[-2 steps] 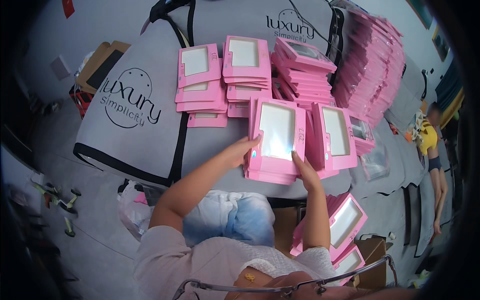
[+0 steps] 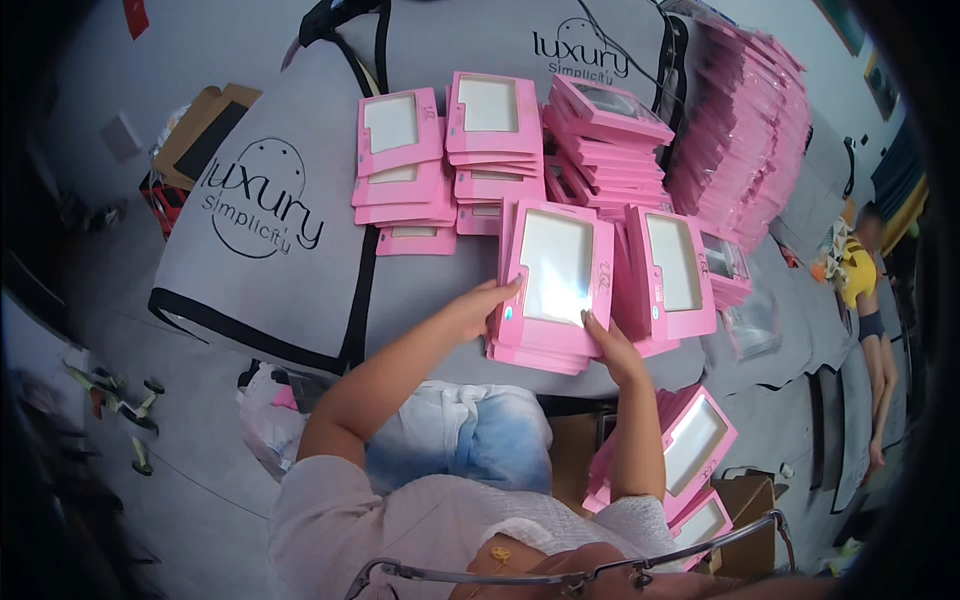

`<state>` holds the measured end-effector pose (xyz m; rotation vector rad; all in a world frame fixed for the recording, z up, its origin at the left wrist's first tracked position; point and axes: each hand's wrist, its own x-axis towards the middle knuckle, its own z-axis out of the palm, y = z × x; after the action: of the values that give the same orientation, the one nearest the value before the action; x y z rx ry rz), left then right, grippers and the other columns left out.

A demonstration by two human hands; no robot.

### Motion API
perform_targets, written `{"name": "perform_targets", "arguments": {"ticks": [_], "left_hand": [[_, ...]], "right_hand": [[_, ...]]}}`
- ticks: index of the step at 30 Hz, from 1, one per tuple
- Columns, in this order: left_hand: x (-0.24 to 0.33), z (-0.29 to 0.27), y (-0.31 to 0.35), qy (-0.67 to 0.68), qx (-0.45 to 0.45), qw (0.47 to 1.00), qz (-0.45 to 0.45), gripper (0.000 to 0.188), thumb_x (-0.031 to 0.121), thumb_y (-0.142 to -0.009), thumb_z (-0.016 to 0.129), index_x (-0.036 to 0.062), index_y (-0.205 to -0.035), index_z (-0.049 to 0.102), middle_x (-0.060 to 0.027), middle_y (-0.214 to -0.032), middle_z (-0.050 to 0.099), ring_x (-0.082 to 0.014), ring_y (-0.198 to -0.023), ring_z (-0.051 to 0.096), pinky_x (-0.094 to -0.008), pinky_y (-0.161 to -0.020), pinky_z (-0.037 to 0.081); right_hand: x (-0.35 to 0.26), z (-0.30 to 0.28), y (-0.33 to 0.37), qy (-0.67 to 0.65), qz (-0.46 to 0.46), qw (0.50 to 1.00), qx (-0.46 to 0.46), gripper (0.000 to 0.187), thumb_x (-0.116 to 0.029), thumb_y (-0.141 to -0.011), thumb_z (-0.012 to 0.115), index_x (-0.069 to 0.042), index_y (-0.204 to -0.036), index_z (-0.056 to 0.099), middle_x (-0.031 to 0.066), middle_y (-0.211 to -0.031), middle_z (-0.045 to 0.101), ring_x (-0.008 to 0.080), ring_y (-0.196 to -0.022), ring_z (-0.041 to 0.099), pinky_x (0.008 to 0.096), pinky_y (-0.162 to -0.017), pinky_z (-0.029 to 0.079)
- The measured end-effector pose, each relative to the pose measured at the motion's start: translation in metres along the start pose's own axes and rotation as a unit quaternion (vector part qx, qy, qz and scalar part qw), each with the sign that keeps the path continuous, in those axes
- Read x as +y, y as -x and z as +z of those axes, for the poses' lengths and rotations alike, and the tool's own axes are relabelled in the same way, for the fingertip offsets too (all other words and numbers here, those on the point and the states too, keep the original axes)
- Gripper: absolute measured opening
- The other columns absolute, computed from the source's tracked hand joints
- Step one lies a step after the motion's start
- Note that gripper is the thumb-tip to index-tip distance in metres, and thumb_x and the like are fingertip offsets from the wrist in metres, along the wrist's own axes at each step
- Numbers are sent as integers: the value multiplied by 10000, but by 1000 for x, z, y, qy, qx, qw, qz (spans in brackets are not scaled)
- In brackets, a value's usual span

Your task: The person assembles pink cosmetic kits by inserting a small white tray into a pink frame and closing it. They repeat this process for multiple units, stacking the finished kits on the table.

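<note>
Pink box (image 2: pixel 513 318) lies atop a stack (image 2: pixel 540 357) on the sofa (image 2: pixel 420 285). The person's left hand (image 2: pixel 488 308) and right hand (image 2: pixel 616 350) pinch its sides. Judged light, stiffish card; window likely slick, dents easily; best gripped by edges.

The pink boxes (image 2: pixel 556 280) partly hide the left fingers (image 2: pixel 507 289).

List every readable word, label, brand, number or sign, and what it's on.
Wording isn't copied out here; locations only.
Left grey cover panel: large black lettering, legible.
Rear grey cover panel: similar, smaller lettering, legible.
Held pink windowed box: dark marks right of window, too small to read surely; blue-green spot, unreadable.
Other pink boxes: similar small marks, unreadable.
</note>
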<state>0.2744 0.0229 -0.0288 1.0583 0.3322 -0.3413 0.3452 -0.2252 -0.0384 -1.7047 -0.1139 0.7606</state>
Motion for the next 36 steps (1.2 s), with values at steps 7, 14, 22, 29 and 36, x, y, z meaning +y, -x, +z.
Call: {"name": "perform_targets", "arguments": {"ticks": [7,14,22,29,36], "left_hand": [[-27,-14,-34,31,-12,996,79,700,522,-808,572,82,-1311,362,-70,-1256,483,-208,-1154,462,-374,-941,394],[-58,14,48,125,70,987,69,728,429,-788,645,96,-1322,280,-93,-1190,465,-206,-1111,465,-366,-891,434],[8,-24,124,155,91,937,299,580,221,-836,591,89,-1330,317,-78,-1222,466,-197,-1130,462,-358,-936,397],[237,-91,105,100,87,906,402,569,361,-815,612,19,-1237,445,-155,-1219,507,-256,-1121,500,-397,-920,430],[290,-158,32,-14,357,876,326,577,277,-805,627,101,-1295,376,-120,-1197,520,-254,-1066,526,-375,-868,441]], "right_hand": [[10,18,-20,-316,-70,946,-32,592,-368,-866,565,-55,-1322,356,66,-1243,482,175,-1135,459,333,-950,372],[24,51,51,-323,-4,946,-5,525,-307,-840,586,-35,-1257,420,110,-1207,512,219,-1107,490,345,-946,378],[-68,121,58,-225,-184,953,-86,681,-233,-829,594,-43,-1385,249,105,-1329,398,192,-1209,391,312,-991,316],[-281,192,-84,-180,-240,933,-201,767,-454,-738,661,-77,-1333,357,126,-1315,413,261,-1165,433,462,-944,354],[-272,254,-175,-112,-213,963,-123,1065,-560,-675,657,-88,-1429,72,222,-1463,31,392,-1346,66,582,-1009,190]]}}
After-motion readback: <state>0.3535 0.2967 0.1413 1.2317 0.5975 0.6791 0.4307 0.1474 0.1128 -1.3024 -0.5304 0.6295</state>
